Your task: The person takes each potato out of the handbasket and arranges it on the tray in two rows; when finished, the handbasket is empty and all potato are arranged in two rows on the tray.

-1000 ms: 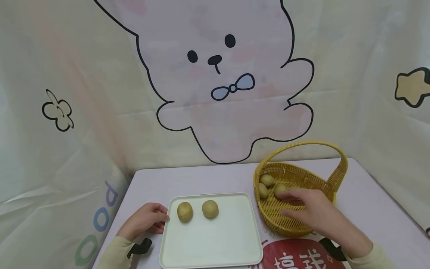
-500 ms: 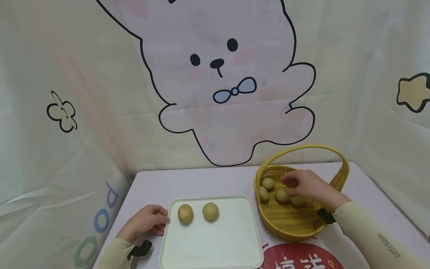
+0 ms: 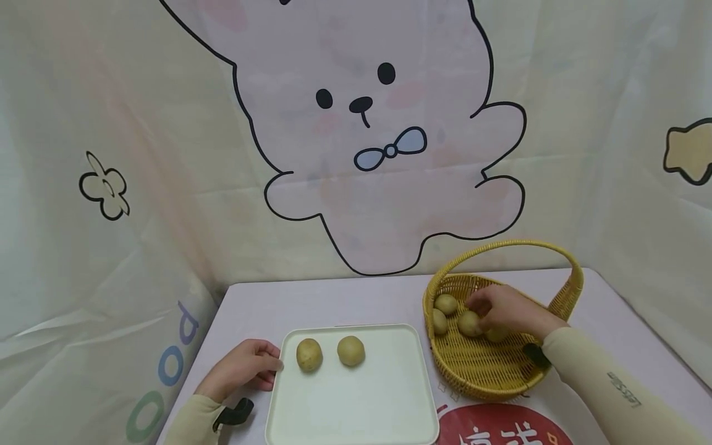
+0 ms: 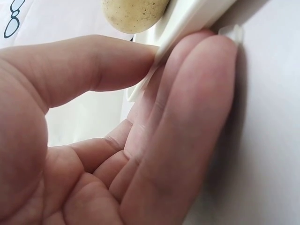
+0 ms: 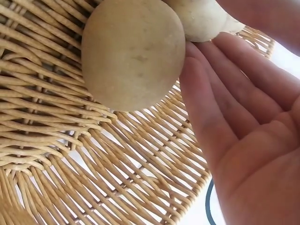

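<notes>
My left hand pinches the left rim of a white rectangular tray, thumb on top and fingers underneath. Two potatoes lie on it, one at the left and one beside it. Inside the yellow wicker basket, my right hand has thumb and fingertips around a potato; its far side is partly hidden. Close to those fingers in the right wrist view is a large potato. Two more potatoes sit by the basket's left wall.
An arched handle rises over the basket. Below the basket, a red printed patch with white characters marks the pale tablecloth. A cartoon-printed curtain hangs behind and along both sides of the table.
My right hand has reached farther into the basket, up to a potato, and has stayed there over the last half second. My left hand keeps its grip on the tray rim.
</notes>
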